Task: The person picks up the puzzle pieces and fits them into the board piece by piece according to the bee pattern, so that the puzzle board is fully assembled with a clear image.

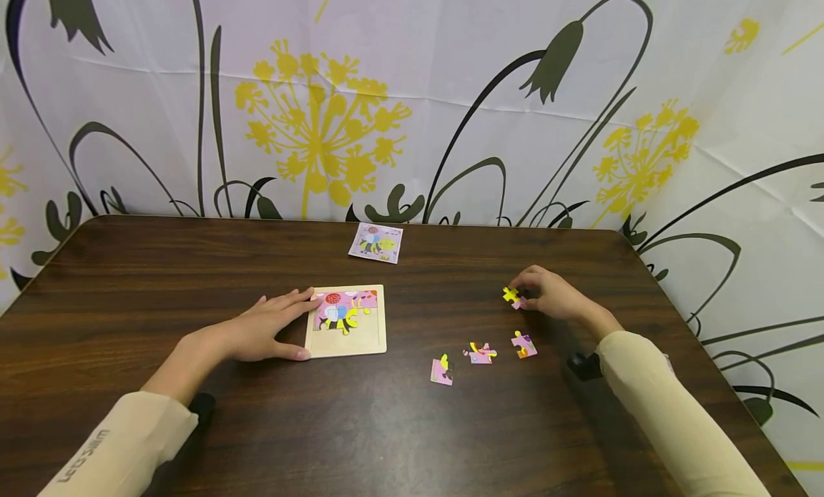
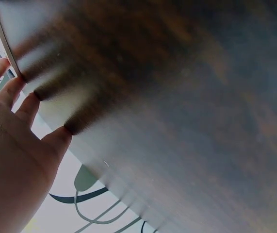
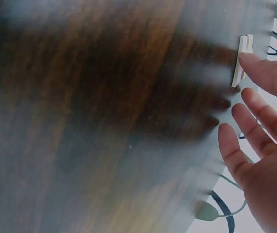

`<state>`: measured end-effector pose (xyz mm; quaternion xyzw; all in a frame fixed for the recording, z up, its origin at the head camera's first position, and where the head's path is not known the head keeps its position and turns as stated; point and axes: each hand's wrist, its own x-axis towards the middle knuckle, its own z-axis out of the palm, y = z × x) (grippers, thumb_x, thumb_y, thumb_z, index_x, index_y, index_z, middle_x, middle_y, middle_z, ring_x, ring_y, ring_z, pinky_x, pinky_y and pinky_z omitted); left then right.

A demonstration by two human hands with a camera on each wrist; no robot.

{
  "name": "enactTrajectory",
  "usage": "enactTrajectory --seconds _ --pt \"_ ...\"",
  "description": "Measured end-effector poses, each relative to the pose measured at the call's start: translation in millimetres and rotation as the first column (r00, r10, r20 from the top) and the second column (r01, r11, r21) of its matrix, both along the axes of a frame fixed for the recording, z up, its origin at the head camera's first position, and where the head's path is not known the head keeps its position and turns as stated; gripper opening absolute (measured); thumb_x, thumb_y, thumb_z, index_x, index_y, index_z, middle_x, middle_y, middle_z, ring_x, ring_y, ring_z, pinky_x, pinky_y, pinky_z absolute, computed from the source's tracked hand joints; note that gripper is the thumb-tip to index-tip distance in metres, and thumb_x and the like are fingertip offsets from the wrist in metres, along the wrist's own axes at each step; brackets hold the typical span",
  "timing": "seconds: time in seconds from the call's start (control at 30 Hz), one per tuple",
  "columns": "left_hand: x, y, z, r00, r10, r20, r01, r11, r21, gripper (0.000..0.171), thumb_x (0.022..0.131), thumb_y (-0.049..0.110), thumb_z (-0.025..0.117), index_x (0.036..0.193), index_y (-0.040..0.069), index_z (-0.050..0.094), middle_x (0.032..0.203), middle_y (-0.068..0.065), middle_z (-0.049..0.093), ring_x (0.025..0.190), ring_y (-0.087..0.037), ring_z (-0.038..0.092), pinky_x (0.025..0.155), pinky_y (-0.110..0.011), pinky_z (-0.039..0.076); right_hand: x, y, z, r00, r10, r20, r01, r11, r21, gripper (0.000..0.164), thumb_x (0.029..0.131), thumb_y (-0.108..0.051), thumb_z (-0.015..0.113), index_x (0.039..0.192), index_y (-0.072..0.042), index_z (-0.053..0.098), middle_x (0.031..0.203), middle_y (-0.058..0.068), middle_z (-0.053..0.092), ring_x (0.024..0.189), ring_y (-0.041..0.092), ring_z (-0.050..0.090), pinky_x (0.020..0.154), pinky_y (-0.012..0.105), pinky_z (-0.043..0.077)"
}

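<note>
Near the right side of the table, my right hand point(image 1: 555, 294) pinches a yellow jigsaw piece point(image 1: 511, 294) between thumb and fingers. From the right wrist view, the thumb lies against the edge of a pale piece point(image 3: 241, 60) close to the tabletop. My left hand point(image 1: 267, 329) rests at the left side of a wooden puzzle tray point(image 1: 347, 350), fingers stretched along its upper left and thumb at the lower left corner. Inside the tray, joined pieces show part of a bee picture point(image 1: 337, 312); bare wood shows at the lower right.
Three loose jigsaw pieces lie between the tray and my right hand: a pink and yellow one point(image 1: 441, 370), a middle one point(image 1: 481, 352) and a purple one point(image 1: 524, 345). A bee picture card point(image 1: 376, 242) lies near the table's back edge, before a flowered curtain point(image 1: 450, 68).
</note>
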<state>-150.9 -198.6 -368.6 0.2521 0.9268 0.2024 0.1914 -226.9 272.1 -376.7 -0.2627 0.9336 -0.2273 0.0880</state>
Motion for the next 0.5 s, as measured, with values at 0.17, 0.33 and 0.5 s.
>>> enactTrajectory --seconds 0.17,0.33,0.5 --pt "-0.1 0.3 -0.1 1.000 0.002 0.005 -0.002 1.000 -0.002 0.088 0.077 0.052 0.064 0.142 0.004 0.029 0.148 -0.022 0.017 0.134 -0.042 0.012 0.100 -0.066 0.007 -0.2 0.2 -2.8 1.000 -0.011 0.000 0.011 1.000 -0.008 0.026 0.079 -0.001 0.069 0.105 0.001 0.063 0.106 0.015 0.052 0.090 0.027 0.053 0.077 0.042 0.044" --pt "-0.7 -0.2 -1.3 1.000 0.002 0.002 -0.002 1.000 -0.005 0.088 0.077 0.053 0.064 0.142 0.004 0.029 0.148 -0.022 0.017 0.134 -0.042 0.012 0.100 -0.066 0.007 -0.6 1.5 -4.1 1.000 -0.009 -0.003 0.009 1.000 -0.011 0.027 0.079 -0.001 0.069 0.106 0.001 0.063 0.107 0.015 0.052 0.092 0.028 0.053 0.079 0.044 0.045" --pt "-1.0 -0.6 -1.9 1.000 0.004 0.001 -0.004 1.000 -0.005 0.088 0.077 0.053 0.064 0.142 0.004 0.029 0.148 -0.022 0.017 0.134 -0.042 0.012 0.099 -0.066 0.007 -0.8 1.3 -4.5 0.999 -0.041 0.018 0.042 0.999 -0.016 0.030 0.079 -0.007 0.071 0.107 0.000 0.063 0.109 0.015 0.051 0.094 0.029 0.052 0.081 0.044 0.044"
